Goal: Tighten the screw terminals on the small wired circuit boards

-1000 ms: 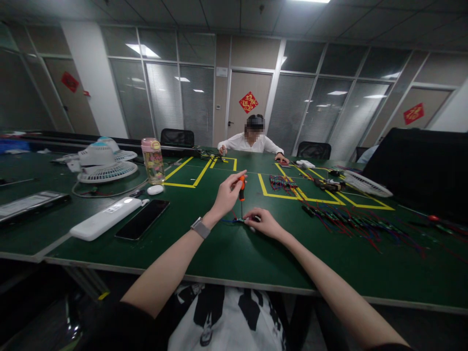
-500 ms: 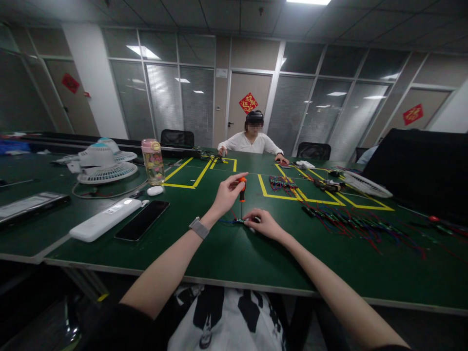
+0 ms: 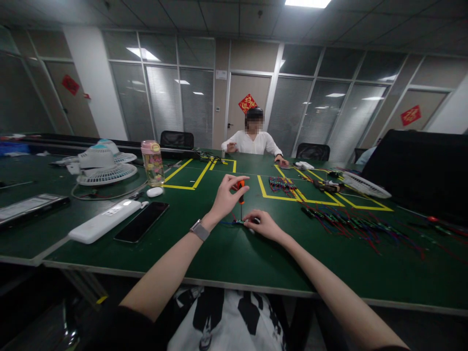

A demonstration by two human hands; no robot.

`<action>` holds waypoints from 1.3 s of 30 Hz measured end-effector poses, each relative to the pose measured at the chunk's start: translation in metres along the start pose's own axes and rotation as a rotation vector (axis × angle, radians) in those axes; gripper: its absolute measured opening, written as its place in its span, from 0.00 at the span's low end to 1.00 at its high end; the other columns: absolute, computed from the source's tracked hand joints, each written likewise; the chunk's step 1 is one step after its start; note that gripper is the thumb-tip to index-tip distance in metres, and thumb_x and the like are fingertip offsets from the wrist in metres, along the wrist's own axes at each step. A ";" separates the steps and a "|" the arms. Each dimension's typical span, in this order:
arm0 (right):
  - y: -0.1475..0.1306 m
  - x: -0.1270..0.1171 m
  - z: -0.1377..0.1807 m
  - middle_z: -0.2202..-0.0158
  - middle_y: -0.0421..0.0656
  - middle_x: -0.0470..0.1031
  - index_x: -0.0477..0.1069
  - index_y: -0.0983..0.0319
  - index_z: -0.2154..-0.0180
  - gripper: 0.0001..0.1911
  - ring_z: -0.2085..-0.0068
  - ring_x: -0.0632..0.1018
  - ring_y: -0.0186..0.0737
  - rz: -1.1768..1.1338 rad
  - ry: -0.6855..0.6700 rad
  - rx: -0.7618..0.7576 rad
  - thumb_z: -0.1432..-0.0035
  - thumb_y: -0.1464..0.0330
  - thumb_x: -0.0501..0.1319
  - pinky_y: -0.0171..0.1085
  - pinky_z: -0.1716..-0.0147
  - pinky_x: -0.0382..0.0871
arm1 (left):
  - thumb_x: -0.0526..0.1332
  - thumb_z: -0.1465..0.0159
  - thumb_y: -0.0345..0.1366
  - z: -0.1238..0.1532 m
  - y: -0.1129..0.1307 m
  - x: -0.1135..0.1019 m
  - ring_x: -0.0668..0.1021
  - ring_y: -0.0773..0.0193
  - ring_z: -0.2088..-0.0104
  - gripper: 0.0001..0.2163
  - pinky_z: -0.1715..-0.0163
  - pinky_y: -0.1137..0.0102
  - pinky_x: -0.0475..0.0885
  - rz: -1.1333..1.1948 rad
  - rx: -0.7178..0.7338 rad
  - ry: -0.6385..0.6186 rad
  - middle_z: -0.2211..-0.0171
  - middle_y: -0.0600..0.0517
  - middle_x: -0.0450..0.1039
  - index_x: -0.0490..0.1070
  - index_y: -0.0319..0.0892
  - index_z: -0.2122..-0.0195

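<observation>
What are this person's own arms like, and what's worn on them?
Two human arms, bare below dark sleeves. The left grip and right grip are ungloved hands. A squarish, grey-banded watch circles the left wrist; the right shows none.

The screwdriver (image 3: 241, 196), with an orange-and-black handle and thin shaft, stands nearly upright in the left hand (image 3: 227, 197), its tip down at the small circuit board (image 3: 239, 223). The board lies on the bench (image 3: 219, 258), blue wire trailing leftward, its right end held by the right hand (image 3: 266, 225).
</observation>
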State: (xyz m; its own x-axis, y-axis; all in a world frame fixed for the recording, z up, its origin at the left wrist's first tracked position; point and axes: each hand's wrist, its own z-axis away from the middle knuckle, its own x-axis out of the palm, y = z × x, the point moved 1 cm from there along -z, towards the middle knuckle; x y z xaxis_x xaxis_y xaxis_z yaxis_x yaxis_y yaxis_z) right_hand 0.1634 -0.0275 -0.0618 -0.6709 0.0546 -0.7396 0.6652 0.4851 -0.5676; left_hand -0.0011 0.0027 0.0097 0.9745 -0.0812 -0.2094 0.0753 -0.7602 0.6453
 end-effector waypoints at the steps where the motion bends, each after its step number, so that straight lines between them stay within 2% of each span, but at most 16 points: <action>1: -0.001 0.000 0.000 0.74 0.41 0.72 0.77 0.63 0.66 0.08 0.71 0.71 0.35 0.000 0.000 -0.001 0.49 0.68 0.62 0.34 0.69 0.64 | 0.58 0.40 0.38 0.000 0.001 0.000 0.72 0.66 0.59 0.14 0.56 0.70 0.68 -0.010 0.012 -0.008 0.58 0.49 0.66 0.71 0.46 0.53; 5: -0.002 -0.001 0.000 0.74 0.41 0.72 0.77 0.63 0.66 0.09 0.71 0.71 0.35 -0.010 -0.005 0.001 0.49 0.67 0.62 0.34 0.69 0.64 | 0.51 0.36 0.34 -0.001 0.001 0.002 0.72 0.64 0.54 0.17 0.51 0.67 0.66 0.133 -0.009 -0.087 0.55 0.49 0.68 0.66 0.46 0.47; 8: -0.001 -0.001 0.000 0.74 0.41 0.72 0.77 0.63 0.66 0.09 0.71 0.71 0.35 -0.020 -0.003 0.001 0.49 0.67 0.62 0.34 0.69 0.64 | 0.56 0.38 0.36 -0.001 0.000 0.002 0.74 0.65 0.59 0.16 0.56 0.68 0.70 0.171 -0.037 -0.073 0.58 0.49 0.70 0.67 0.44 0.48; 11: 0.000 -0.001 0.001 0.73 0.42 0.73 0.76 0.63 0.66 0.09 0.70 0.71 0.35 -0.026 -0.001 -0.003 0.48 0.67 0.62 0.34 0.68 0.64 | 0.61 0.43 0.38 -0.001 0.001 0.000 0.73 0.65 0.61 0.14 0.60 0.70 0.70 0.056 -0.022 0.001 0.60 0.49 0.68 0.73 0.44 0.55; 15: 0.001 0.000 0.001 0.73 0.41 0.72 0.76 0.63 0.66 0.09 0.71 0.71 0.35 -0.026 -0.004 0.003 0.48 0.67 0.61 0.34 0.68 0.65 | 0.55 0.38 0.36 -0.002 0.004 -0.001 0.72 0.65 0.56 0.14 0.56 0.70 0.68 0.106 -0.044 -0.031 0.55 0.48 0.68 0.71 0.45 0.52; 17: 0.001 0.000 0.001 0.73 0.42 0.72 0.76 0.63 0.66 0.09 0.70 0.71 0.36 -0.025 -0.006 0.000 0.48 0.67 0.62 0.34 0.68 0.64 | 0.52 0.37 0.34 -0.003 0.004 0.000 0.73 0.65 0.56 0.16 0.55 0.69 0.68 0.187 -0.066 -0.083 0.56 0.48 0.70 0.68 0.44 0.49; 19: 0.002 0.000 0.001 0.73 0.42 0.72 0.76 0.63 0.66 0.09 0.70 0.71 0.36 -0.023 -0.004 -0.004 0.48 0.67 0.62 0.34 0.68 0.64 | 0.54 0.37 0.36 -0.003 0.003 0.002 0.75 0.65 0.60 0.16 0.57 0.69 0.69 0.184 -0.066 -0.085 0.58 0.49 0.72 0.68 0.43 0.49; 22: 0.003 0.000 0.001 0.73 0.42 0.72 0.76 0.63 0.65 0.09 0.70 0.71 0.36 -0.023 -0.003 -0.003 0.48 0.67 0.62 0.34 0.68 0.64 | 0.58 0.40 0.39 -0.001 0.005 0.002 0.74 0.65 0.63 0.13 0.63 0.71 0.70 -0.008 0.014 -0.028 0.60 0.49 0.70 0.72 0.42 0.55; 24: 0.003 0.000 0.001 0.73 0.42 0.72 0.76 0.63 0.65 0.09 0.71 0.71 0.35 -0.024 -0.003 -0.004 0.48 0.67 0.61 0.34 0.69 0.64 | 0.56 0.38 0.40 0.001 0.011 0.001 0.73 0.65 0.63 0.13 0.63 0.71 0.69 -0.215 0.105 -0.029 0.62 0.49 0.68 0.71 0.42 0.56; 28: 0.003 0.001 0.001 0.74 0.42 0.72 0.76 0.63 0.66 0.09 0.71 0.70 0.36 -0.016 -0.001 -0.010 0.48 0.67 0.62 0.34 0.69 0.63 | 0.48 0.34 0.35 0.005 0.028 0.001 0.72 0.59 0.58 0.17 0.57 0.63 0.65 -0.823 0.386 -0.122 0.59 0.44 0.70 0.63 0.37 0.46; 30: 0.003 0.001 0.001 0.73 0.42 0.72 0.76 0.63 0.66 0.08 0.71 0.70 0.36 -0.016 0.005 -0.015 0.49 0.67 0.62 0.34 0.69 0.63 | 0.46 0.34 0.33 0.006 0.035 0.004 0.71 0.57 0.57 0.18 0.56 0.61 0.63 -0.995 0.501 -0.177 0.58 0.43 0.70 0.60 0.35 0.44; 34: 0.004 0.001 0.001 0.72 0.42 0.73 0.76 0.63 0.67 0.07 0.72 0.70 0.35 -0.022 0.016 -0.029 0.49 0.67 0.62 0.34 0.70 0.63 | 0.45 0.33 0.33 0.009 0.043 0.014 0.71 0.58 0.57 0.19 0.56 0.62 0.62 -1.081 0.612 -0.199 0.56 0.44 0.71 0.57 0.34 0.43; 39: 0.003 0.001 0.001 0.75 0.41 0.71 0.76 0.64 0.70 0.06 0.73 0.69 0.34 0.001 0.018 -0.026 0.49 0.68 0.61 0.33 0.71 0.62 | 0.46 0.34 0.31 0.012 0.044 0.020 0.71 0.59 0.56 0.17 0.54 0.62 0.62 -1.075 0.658 -0.196 0.56 0.44 0.71 0.60 0.35 0.45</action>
State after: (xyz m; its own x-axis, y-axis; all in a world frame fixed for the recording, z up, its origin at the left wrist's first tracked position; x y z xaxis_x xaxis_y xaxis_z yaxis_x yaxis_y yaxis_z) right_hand 0.1650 -0.0266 -0.0647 -0.6759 0.0711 -0.7336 0.6576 0.5076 -0.5567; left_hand 0.0188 -0.0400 0.0249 0.4361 0.7208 -0.5387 0.6306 -0.6719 -0.3885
